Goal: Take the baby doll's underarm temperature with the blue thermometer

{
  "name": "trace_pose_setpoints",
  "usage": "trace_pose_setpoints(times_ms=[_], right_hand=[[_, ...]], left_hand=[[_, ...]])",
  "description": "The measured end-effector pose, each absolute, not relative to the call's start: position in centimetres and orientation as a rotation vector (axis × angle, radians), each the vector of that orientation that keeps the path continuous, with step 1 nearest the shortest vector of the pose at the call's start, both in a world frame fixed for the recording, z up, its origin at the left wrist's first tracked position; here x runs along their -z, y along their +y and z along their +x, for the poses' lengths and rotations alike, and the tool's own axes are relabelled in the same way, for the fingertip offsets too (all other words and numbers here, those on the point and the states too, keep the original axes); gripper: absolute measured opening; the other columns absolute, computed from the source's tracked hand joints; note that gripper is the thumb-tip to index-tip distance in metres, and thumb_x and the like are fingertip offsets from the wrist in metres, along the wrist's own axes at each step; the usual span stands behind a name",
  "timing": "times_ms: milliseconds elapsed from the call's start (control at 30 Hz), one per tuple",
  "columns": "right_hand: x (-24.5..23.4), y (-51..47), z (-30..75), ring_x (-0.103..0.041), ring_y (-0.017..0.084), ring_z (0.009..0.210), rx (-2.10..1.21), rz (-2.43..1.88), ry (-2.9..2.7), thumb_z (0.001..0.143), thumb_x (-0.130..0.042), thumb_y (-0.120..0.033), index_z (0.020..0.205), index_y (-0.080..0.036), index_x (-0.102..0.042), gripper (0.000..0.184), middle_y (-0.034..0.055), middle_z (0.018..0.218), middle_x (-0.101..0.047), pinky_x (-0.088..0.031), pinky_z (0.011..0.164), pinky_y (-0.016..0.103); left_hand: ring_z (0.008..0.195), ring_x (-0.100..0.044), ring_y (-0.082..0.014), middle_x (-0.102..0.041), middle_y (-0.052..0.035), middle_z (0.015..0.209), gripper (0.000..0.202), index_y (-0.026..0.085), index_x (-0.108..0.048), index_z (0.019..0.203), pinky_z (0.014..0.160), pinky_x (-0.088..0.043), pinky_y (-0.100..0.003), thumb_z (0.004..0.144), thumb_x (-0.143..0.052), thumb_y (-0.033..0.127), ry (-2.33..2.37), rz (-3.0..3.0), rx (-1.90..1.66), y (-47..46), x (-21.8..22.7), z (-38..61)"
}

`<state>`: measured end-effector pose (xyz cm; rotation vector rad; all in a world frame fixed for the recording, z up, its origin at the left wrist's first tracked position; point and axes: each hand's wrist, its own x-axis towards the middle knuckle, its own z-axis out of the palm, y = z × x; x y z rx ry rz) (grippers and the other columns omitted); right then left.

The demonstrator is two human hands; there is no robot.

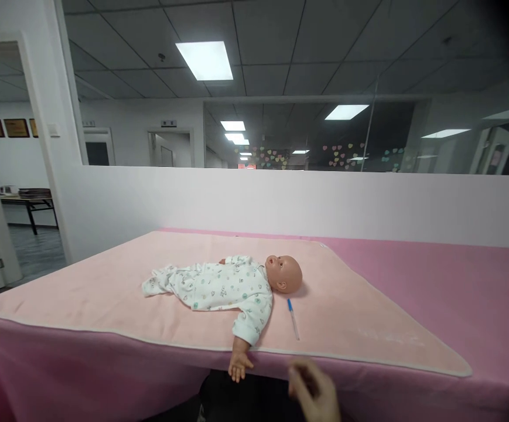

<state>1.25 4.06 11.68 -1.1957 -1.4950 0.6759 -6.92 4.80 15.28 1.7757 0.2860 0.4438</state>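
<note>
Head camera: the doll [225, 286] lies face up on the peach pad [368, 316], near the middle of its near edge; its long axis runs roughly along that edge, feet to the left, bald crown to the right; its near arm points out across the pale-bound edge, palm up. Just beside the head, a slim blue-ended stick [293, 323] (clear along the rest of its length) lies crosswise to the doll; the blue end points to the far edge, the clear end to the near one; the doll's head is smooth and rounded; its white suit [254, 316] is wrinkled, printed fabric; the pad looks soft and matte, with a rounded near right corner, over pink cloth [439, 287]. By the near edge, closest to the clear end, the right hand [314, 390] has curled fingers; blurred, so I cannot tell whether they pinch anything.
</note>
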Motion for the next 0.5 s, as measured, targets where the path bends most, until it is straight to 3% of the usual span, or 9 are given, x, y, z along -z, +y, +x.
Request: trace_pose_setpoints(times_ms=[133, 200, 233, 267, 367, 500], right_hand=[[-18.3, 7.2, 4.6, -0.052, 0.016, 0.067, -0.09, -1.645, -1.666, 0.079, -0.036, -0.044, 0.068, -0.018, -0.06, 0.037, 0.0057, 0.066, -0.058, -0.036, 0.062, 0.026], [-19.0, 8.4, 4.7, -0.053, 0.021, 0.074, 0.108, -1.849, -1.804, 0.077, -0.04, -0.041, 0.066, -0.016, -0.061, 0.035, 0.0087, 0.071, -0.06, -0.035, 0.063, 0.028], [-18.9, 8.9, 4.4, -0.053, 0.022, 0.077, 0.187, -1.912, -1.871, 0.076, -0.043, -0.039, 0.067, -0.014, -0.061, 0.032, 0.01, 0.074, -0.06, -0.035, 0.064, 0.029], [-18.6, 9.2, 4.2, -0.054, 0.023, 0.079, 0.25, -1.956, -1.929, 0.075, -0.044, -0.034, 0.069, -0.014, -0.062, 0.028, 0.0111, 0.077, -0.061, -0.034, 0.065, 0.03], [-18.2, 9.4, 3.7, -0.056, 0.023, 0.077, 0.312, -2.07, -1.961, 0.074, -0.041, -0.018, 0.074, -0.013, -0.062, 0.022, 0.0121, 0.079, -0.062, -0.034, 0.065, 0.03], [-20.6, 8.8, 4.1, -0.058, 0.02, 0.07, 0.218, -2.153, -1.828, 0.077, -0.04, -0.022, 0.074, -0.015, -0.061, 0.022, 0.0107, 0.075, -0.062, -0.031, 0.056, 0.025]], left_hand=[[0.095, -0.05, -0.0182, -0.054, -0.006, 0.097, 0.025, 0.028, -0.054, 0.091, 0.08, -0.043, -0.039, 0.079, -0.037, 0.044, 0.408, 1.784, -1.086, 9.7, -19.4, -10.4], [0.083, -0.052, -0.0185, -0.056, -0.0066, 0.08, 0.025, 0.02, -0.053, 0.078, 0.078, -0.042, -0.04, 0.081, -0.033, 0.035, 0.74, 1.726, -2.056, 13.4, -21.4, -12.8], [0.083, -0.051, -0.0183, -0.055, -0.0064, 0.078, 0.023, 0.019, -0.053, 0.076, 0.079, -0.041, -0.039, 0.08, -0.034, 0.03, 0.96, 1.714, -2.308, 15.3, -22.1, -13.8], [0.081, -0.051, -0.018, -0.056, -0.0057, 0.076, 0.02, 0.018, -0.053, 0.075, 0.078, -0.041, -0.038, 0.079, -0.035, 0.026, 1.164, 1.784, -2.371, 16.9, -22.4, -14.6], [0.082, -0.052, -0.0182, -0.057, -0.0053, 0.082, 0.019, 0.019, -0.054, 0.084, 0.075, -0.041, -0.034, 0.076, -0.037, 0.018, 1.609, 2.132, -2.042, 19.8, -21.4, -15.6], [0.087, -0.051, -0.0187, -0.057, -0.0043, 0.089, 0.022, 0.022, -0.054, 0.089, 0.08, -0.037, -0.034, 0.075, -0.038, 0.016, 1.735, 2.486, -1.66, 19.9, -18.6, -15.1]])
